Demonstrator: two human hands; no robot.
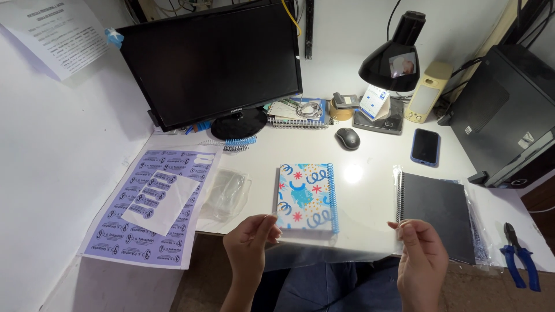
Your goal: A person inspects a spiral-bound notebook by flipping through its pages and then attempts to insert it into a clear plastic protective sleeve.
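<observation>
We held a clear plastic sheet (335, 237), left hand (248, 240) and right hand (422, 260) pinching its edges, over the patterned notebook (306, 196); aligning seemed next.

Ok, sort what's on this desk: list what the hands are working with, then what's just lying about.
In hand:
- clear plastic sleeve, held stretched between left hand and right hand
- colourful spiral notebook, just beyond the sleeve

Lying about:
- black notebook
- purple label sheet
- mouse
- phone
- blue-handled pliers
- monitor
- desk lamp
</observation>
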